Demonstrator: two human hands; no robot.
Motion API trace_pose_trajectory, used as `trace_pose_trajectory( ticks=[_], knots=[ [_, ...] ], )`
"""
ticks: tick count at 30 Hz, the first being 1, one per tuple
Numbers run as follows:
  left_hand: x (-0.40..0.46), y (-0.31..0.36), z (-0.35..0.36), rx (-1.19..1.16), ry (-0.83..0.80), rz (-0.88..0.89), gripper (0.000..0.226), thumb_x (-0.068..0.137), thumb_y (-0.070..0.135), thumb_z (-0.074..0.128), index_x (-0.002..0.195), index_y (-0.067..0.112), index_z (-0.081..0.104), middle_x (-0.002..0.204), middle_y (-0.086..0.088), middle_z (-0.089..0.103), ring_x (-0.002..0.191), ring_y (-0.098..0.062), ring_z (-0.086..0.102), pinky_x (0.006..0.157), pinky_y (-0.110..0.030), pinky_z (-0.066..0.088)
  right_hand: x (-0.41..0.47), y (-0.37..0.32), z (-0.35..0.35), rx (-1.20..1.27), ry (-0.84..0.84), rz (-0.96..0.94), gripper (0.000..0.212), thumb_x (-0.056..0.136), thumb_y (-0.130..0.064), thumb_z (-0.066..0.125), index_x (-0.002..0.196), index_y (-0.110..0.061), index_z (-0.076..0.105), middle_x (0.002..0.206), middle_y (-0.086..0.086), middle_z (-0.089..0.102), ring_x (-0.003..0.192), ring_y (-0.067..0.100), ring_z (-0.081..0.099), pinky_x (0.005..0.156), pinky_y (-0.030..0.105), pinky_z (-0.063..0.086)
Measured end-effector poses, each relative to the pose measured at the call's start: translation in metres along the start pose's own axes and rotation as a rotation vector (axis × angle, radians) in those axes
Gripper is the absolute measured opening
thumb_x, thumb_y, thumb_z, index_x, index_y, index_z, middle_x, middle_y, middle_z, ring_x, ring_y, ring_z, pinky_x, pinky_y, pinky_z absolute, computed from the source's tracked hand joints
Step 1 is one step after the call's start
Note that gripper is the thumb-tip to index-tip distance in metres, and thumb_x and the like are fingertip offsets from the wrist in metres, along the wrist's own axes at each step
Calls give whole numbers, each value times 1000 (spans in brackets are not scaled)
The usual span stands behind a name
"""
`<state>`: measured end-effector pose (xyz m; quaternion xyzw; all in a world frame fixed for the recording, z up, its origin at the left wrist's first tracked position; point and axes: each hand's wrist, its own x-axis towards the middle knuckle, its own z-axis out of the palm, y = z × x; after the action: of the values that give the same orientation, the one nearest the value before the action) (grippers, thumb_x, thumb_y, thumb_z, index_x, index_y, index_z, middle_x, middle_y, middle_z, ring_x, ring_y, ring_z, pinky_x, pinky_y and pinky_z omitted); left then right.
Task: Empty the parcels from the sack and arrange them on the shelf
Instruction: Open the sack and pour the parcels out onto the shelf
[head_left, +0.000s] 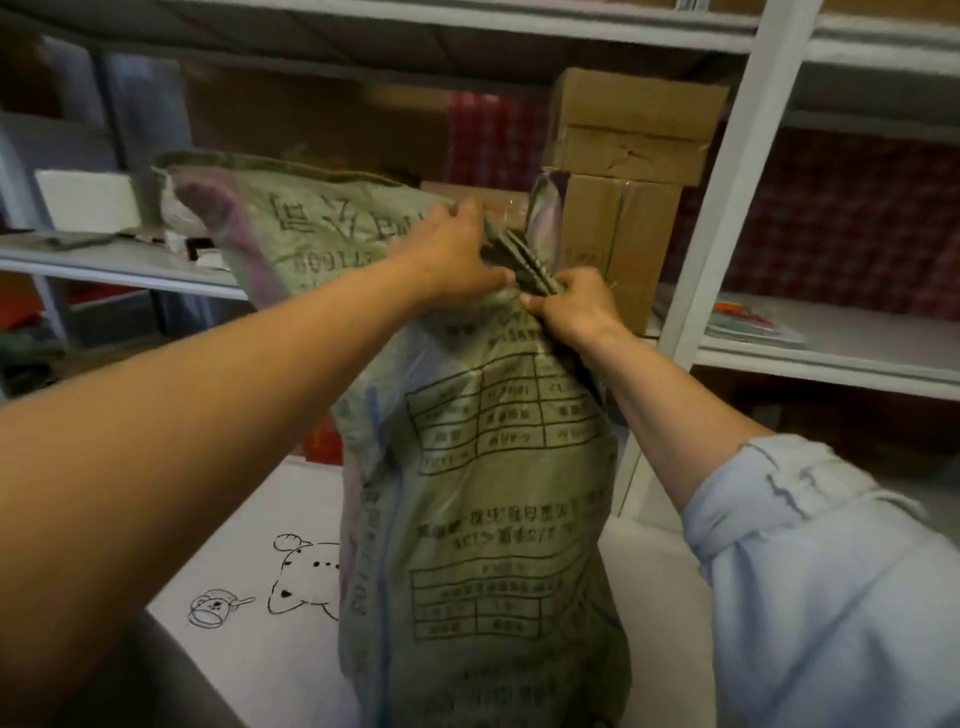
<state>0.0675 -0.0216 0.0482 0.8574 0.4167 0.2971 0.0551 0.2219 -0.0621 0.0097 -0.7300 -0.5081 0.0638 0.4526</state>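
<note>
Sack: I see a green woven sack (483, 499) standing upright in the middle of my view, printed with black text and tables, its base out of frame below. Its neck is bunched and twisted near the top, and a loose flap of the mouth fans out to the upper left.
Left grip: my left hand (452, 260) lies over the bunched neck from the left, thumb and fingers closed on the fabric, so it is grasping the sack.
Right grip: my right hand (569, 306) pinches the same twisted neck from the right, fingers curled tight around it. The two hands sit just beside each other, nearly touching.
Sleeve: a pale blue sleeve (831, 582) is rolled up on the right arm; the left forearm is bare.
Shelf: a white metal shelf (727, 208) stands right behind the sack, with boards at several levels.
Boxes: two brown cardboard boxes (631, 171) are stacked on the shelf just behind the sack's neck, the upper one taped across its front.
Parcels: I cannot see any inside the sack; its mouth is closed by my hands.
Floor sheet: a white sheet (249, 571) under the sack carries black cartoon drawings to the sack's left.
Papers: flat printed items (753, 322) lie on the shelf board to the right.
</note>
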Motion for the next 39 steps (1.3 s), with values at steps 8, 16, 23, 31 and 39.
trace_pose_trajectory(
  ticks=[8, 16, 23, 31, 39],
  knots=[
    [-17, -38, 0, -5, 167, -323, 105, 82, 67, 49, 152, 14, -7, 157, -9, -23, 146, -26, -21, 116, -55, -3, 14, 6, -3, 429, 291, 321, 23, 90, -18, 55, 111, -15, 65, 113, 8, 66, 100, 29, 60, 86, 36, 50],
    [-4, -50, -9, -322, 568, -573, 89, 84, 35, 66, 151, 22, 8, 150, -16, 19, 137, -37, 23, 110, -50, 28, -5, 12, -10, 157, 94, 234, 36, 83, -40, 64, 110, -15, 59, 111, 4, 63, 100, 26, 59, 90, 39, 50],
    [-4, -67, -6, -483, 678, -561, 51, 89, 16, 61, 135, 14, 40, 136, -11, 43, 123, -34, 46, 107, -45, 39, -4, 5, -5, 24, -143, 240, 94, 58, -73, 72, 129, -14, 53, 120, 8, 63, 103, 26, 62, 90, 39, 52],
    [40, -32, -29, -843, 613, -571, 21, 96, 14, 49, 116, 11, 48, 118, -11, 57, 109, -29, 54, 93, -32, 40, 39, -19, -28, 358, 365, 304, 19, 91, -14, 59, 102, -7, 72, 98, 12, 70, 91, 30, 64, 79, 36, 49],
    [71, -28, -25, -833, 528, -328, 7, 97, 12, 46, 96, 14, 39, 98, -3, 52, 97, -19, 50, 86, -31, 39, 32, -29, -54, 283, 488, 106, 18, 92, -17, 58, 103, -11, 71, 87, 4, 63, 81, 21, 57, 70, 26, 37]
  ],
)
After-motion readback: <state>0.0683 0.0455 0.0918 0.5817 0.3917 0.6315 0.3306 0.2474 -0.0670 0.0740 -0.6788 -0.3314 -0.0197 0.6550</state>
